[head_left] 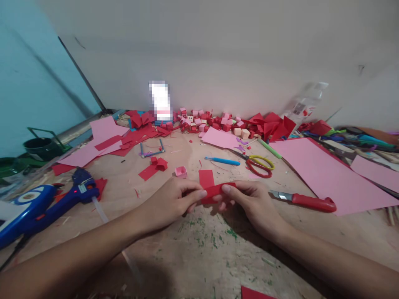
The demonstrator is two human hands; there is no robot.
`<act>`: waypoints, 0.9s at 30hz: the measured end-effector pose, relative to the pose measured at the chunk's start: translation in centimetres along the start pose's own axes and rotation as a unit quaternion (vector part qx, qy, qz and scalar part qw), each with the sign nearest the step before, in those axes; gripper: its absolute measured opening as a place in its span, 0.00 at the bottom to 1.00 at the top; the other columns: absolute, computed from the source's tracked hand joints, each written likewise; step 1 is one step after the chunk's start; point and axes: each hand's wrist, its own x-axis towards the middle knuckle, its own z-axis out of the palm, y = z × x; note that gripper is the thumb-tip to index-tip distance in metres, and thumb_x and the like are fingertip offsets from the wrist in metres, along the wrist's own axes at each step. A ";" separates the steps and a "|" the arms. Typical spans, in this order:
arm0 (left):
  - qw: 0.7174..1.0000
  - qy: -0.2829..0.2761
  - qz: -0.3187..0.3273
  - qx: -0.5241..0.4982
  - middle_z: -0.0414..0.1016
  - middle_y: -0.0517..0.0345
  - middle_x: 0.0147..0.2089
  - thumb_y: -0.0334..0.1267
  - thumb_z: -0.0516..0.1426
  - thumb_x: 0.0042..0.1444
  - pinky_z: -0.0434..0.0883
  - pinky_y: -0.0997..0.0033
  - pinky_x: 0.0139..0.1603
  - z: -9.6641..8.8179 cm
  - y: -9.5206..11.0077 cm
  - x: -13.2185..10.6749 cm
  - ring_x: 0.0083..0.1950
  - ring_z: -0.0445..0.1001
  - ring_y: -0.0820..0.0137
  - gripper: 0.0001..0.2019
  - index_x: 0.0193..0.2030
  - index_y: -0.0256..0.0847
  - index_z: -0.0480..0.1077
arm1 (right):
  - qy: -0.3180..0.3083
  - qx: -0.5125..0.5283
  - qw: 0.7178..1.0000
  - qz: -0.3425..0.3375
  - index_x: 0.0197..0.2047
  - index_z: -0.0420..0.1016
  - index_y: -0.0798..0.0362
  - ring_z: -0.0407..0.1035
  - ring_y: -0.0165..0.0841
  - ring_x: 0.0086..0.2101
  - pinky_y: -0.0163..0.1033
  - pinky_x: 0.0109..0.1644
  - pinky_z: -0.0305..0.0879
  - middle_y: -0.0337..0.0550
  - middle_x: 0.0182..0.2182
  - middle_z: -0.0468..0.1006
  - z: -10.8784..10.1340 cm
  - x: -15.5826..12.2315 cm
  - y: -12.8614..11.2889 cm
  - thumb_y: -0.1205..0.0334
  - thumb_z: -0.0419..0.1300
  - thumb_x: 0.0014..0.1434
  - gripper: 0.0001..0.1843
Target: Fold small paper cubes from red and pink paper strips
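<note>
A narrow piece of red paper (215, 191) with a folded look is stretched between my two hands above the middle of the table. My left hand (174, 199) pinches its left end between thumb and fingers. At the other end, the thumb of my right hand (255, 203) presses on top, with fingers curled underneath. Just beyond the held paper, a red paper piece (206, 177) shows partly. A small pink paper box (181, 172) sits beyond my left hand. Further off lie a blue pen-like tool (222, 160) and scissors (261, 166) with red and yellow handles.
A red-handled knife (313, 202) lies right of my right hand, beside a large pink sheet (336, 174). A blue glue gun (82, 190) rests at left. Small paper cubes (215, 122) are heaped along the wall, between a lit phone (161, 101) and a plastic bottle (307, 106).
</note>
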 end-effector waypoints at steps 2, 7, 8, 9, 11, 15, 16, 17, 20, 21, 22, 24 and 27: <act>1.000 0.005 0.007 0.018 0.65 0.64 0.21 0.42 0.51 0.69 0.60 0.73 0.30 -0.1 0.0 -0.1 0.25 0.64 0.74 0.22 0.22 0.39 0.65 | 0.004 0.004 1.000 0.000 0.29 0.86 0.53 0.77 0.36 0.26 0.39 0.33 0.72 0.48 0.24 0.84 0.1 0.0 0.0 0.43 0.65 0.62 0.22; 0.995 0.026 0.045 0.089 0.67 0.63 0.22 0.40 0.49 0.71 0.61 0.72 0.33 -0.2 0.2 -0.1 0.26 0.65 0.73 0.21 0.24 0.39 0.64 | 0.020 0.005 1.000 0.003 0.27 0.85 0.54 0.76 0.36 0.24 0.39 0.32 0.71 0.48 0.22 0.83 0.4 0.0 0.0 0.43 0.65 0.61 0.23; 0.993 0.031 0.053 0.104 0.67 0.63 0.22 0.39 0.49 0.71 0.61 0.71 0.33 -0.2 0.2 -0.1 0.26 0.65 0.73 0.21 0.24 0.39 0.65 | 0.021 0.004 1.000 0.005 0.27 0.85 0.54 0.76 0.36 0.24 0.39 0.32 0.71 0.48 0.22 0.83 0.4 0.0 0.0 0.42 0.65 0.61 0.23; 0.991 0.034 0.060 0.114 0.67 0.63 0.23 0.38 0.49 0.70 0.61 0.71 0.33 -0.1 0.2 -0.1 0.26 0.65 0.73 0.20 0.25 0.39 0.66 | 0.020 0.002 1.000 0.007 0.27 0.84 0.54 0.76 0.36 0.24 0.40 0.32 0.71 0.49 0.22 0.83 0.4 0.0 0.0 0.41 0.65 0.61 0.24; 0.989 0.038 0.068 0.125 0.69 0.62 0.23 0.37 0.49 0.70 0.61 0.71 0.33 0.0 0.2 -0.1 0.26 0.65 0.72 0.18 0.27 0.39 0.68 | 0.019 0.004 1.000 0.006 0.27 0.83 0.54 0.75 0.36 0.24 0.39 0.32 0.71 0.48 0.23 0.83 0.4 0.1 0.0 0.40 0.66 0.59 0.24; 0.986 0.034 0.087 0.135 0.74 0.59 0.28 0.37 0.49 0.70 0.63 0.71 0.34 0.3 -0.2 -0.1 0.29 0.68 0.71 0.17 0.32 0.38 0.73 | 0.002 0.001 1.000 0.016 0.26 0.82 0.54 0.69 0.31 0.20 0.36 0.25 0.64 0.43 0.20 0.79 0.2 0.2 0.2 0.44 0.70 0.55 0.21; 0.985 0.030 0.093 0.140 0.76 0.58 0.29 0.36 0.49 0.70 0.64 0.71 0.35 0.4 -0.3 -0.2 0.30 0.69 0.70 0.17 0.33 0.38 0.73 | -0.008 -0.010 1.000 0.027 0.26 0.82 0.54 0.66 0.29 0.18 0.35 0.23 0.61 0.41 0.18 0.78 0.2 0.2 0.2 0.45 0.70 0.54 0.19; 0.984 0.024 0.099 0.145 0.77 0.57 0.31 0.36 0.49 0.70 0.64 0.70 0.36 0.5 -0.4 -0.2 0.31 0.70 0.70 0.17 0.34 0.38 0.74 | -0.018 -0.022 0.999 0.036 0.26 0.82 0.54 0.64 0.28 0.16 0.34 0.21 0.58 0.40 0.17 0.77 0.2 0.2 0.2 0.46 0.70 0.54 0.18; 0.980 0.018 0.115 0.159 0.78 0.55 0.32 0.37 0.48 0.71 0.64 0.70 0.37 0.7 -0.5 -0.2 0.32 0.71 0.69 0.17 0.35 0.38 0.75 | -0.046 -0.034 0.998 0.036 0.25 0.82 0.54 0.64 0.28 0.16 0.34 0.20 0.58 0.40 0.17 0.77 0.3 0.1 0.1 0.47 0.69 0.55 0.18; 0.980 0.019 0.117 0.162 0.79 0.55 0.32 0.37 0.49 0.71 0.64 0.70 0.37 0.7 -0.5 -0.3 0.32 0.71 0.69 0.17 0.35 0.38 0.75 | -0.055 -0.028 0.998 0.032 0.24 0.81 0.54 0.65 0.28 0.17 0.34 0.21 0.60 0.41 0.18 0.78 0.4 0.0 0.1 0.47 0.69 0.56 0.19; 0.980 0.021 0.117 0.162 0.79 0.55 0.32 0.37 0.49 0.70 0.64 0.70 0.37 0.7 -0.4 -0.3 0.32 0.71 0.69 0.17 0.35 0.37 0.75 | -0.060 -0.020 0.998 0.029 0.24 0.80 0.54 0.67 0.29 0.17 0.34 0.22 0.62 0.42 0.18 0.79 0.4 0.0 0.0 0.46 0.68 0.56 0.20; 0.981 0.025 0.108 0.158 0.78 0.55 0.31 0.37 0.49 0.70 0.63 0.70 0.36 0.8 -0.1 -0.2 0.31 0.70 0.69 0.18 0.33 0.37 0.75 | -0.058 -0.004 0.998 0.028 0.24 0.80 0.54 0.69 0.30 0.18 0.35 0.23 0.65 0.42 0.19 0.80 0.6 0.0 -0.1 0.45 0.69 0.55 0.20; 0.988 0.028 0.073 0.131 0.79 0.54 0.32 0.38 0.51 0.68 0.64 0.70 0.36 0.7 0.5 -0.1 0.32 0.71 0.69 0.16 0.33 0.36 0.77 | -0.048 0.008 0.999 0.022 0.24 0.80 0.54 0.70 0.30 0.18 0.34 0.24 0.66 0.42 0.18 0.80 0.9 0.0 -0.1 0.46 0.69 0.55 0.20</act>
